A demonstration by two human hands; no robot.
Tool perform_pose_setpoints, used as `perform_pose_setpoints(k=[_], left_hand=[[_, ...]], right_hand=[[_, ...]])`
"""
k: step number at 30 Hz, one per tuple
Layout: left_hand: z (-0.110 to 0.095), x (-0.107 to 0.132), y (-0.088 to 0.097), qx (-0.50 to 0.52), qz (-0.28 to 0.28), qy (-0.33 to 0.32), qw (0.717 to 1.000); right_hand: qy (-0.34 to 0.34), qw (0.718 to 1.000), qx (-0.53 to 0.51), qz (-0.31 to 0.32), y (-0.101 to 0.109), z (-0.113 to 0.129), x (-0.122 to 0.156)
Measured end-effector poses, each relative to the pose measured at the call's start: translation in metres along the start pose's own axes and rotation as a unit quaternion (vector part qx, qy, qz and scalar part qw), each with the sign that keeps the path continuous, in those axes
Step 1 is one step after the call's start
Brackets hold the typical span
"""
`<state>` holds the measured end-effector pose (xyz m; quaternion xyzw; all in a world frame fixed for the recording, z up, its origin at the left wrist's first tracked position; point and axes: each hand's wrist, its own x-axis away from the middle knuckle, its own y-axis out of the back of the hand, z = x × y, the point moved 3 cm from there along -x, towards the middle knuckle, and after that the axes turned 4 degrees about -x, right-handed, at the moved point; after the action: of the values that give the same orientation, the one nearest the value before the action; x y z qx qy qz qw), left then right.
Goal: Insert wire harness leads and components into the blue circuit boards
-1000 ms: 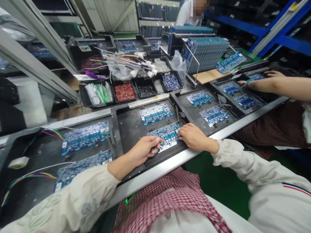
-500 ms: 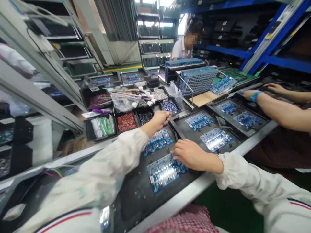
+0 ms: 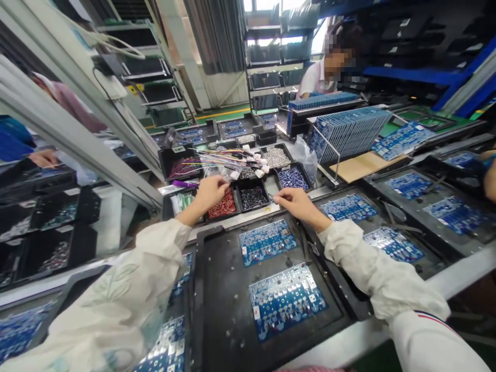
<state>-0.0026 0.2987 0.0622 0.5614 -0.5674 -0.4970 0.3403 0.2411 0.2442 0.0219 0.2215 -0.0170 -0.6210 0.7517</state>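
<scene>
My left hand (image 3: 211,194) hovers over the bin of red components (image 3: 223,205), fingers bent and tips pressed together; anything between them is too small to make out. Just right of the bin of black components (image 3: 252,198), my right hand (image 3: 296,202) pinches thumb and forefinger; what is in that pinch I cannot make out. In front of both hands lies a black tray (image 3: 220,310) carrying an upper blue circuit board (image 3: 267,241) and a lower blue circuit board (image 3: 287,299), both studded with small parts.
Bins hold blue components (image 3: 293,177) and silvery parts (image 3: 276,156). Wires with white connectors (image 3: 232,160) lie across bins. Racked boards (image 3: 349,132) stand behind a brown sheet (image 3: 368,166). Further trays with boards (image 3: 408,185) line the right. A co-worker (image 3: 323,72) sits beyond.
My left hand has moved left to the red bin. My right hand has risen off the lower board toward the bins. The view has shifted, and the neighbour's arms on the right are mostly out of frame.
</scene>
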Motion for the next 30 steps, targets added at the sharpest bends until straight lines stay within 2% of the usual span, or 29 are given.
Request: perform_pose_setpoints(k=[2, 4, 6, 9, 12, 16, 24, 27, 30], left_hand=[[-0.007, 0.005, -0.017, -0.006, 0.042, -0.039, 0.998], [-0.025, 0.003, -0.04, -0.02, 0.098, -0.065, 0.993], [-0.044, -0.005, -0.062, -0.039, 0.15, -0.06, 0.986], [-0.06, -0.022, -0.086, -0.052, 0.185, -0.036, 0.981], [-0.061, -0.034, -0.097, -0.049, 0.205, -0.041, 0.977], [-0.054, -0.037, -0.097, -0.037, 0.215, -0.06, 0.974], [-0.049, -0.013, -0.084, -0.025, 0.141, -0.127, 0.981], [-0.048, -0.01, -0.074, -0.028, 0.114, -0.148, 0.982], [-0.042, -0.024, -0.054, -0.031, 0.059, -0.151, 0.986]], right_hand=[[-0.018, 0.998, -0.052, -0.003, -0.002, 0.006, 0.004], [-0.033, 0.996, -0.085, -0.007, -0.001, 0.011, 0.008], [-0.043, 0.993, -0.11, -0.013, 0.0, 0.013, 0.01], [-0.05, 0.989, -0.141, -0.02, -0.005, 0.013, 0.009], [-0.059, 0.985, -0.159, -0.016, -0.013, 0.011, 0.008], [-0.072, 0.982, -0.174, -0.012, -0.021, 0.011, 0.008], [-0.078, 0.98, -0.185, -0.004, -0.031, 0.016, 0.01], [-0.081, 0.977, -0.195, 0.001, -0.033, 0.017, 0.01], [-0.089, 0.975, -0.202, -0.001, -0.035, 0.016, 0.01]])
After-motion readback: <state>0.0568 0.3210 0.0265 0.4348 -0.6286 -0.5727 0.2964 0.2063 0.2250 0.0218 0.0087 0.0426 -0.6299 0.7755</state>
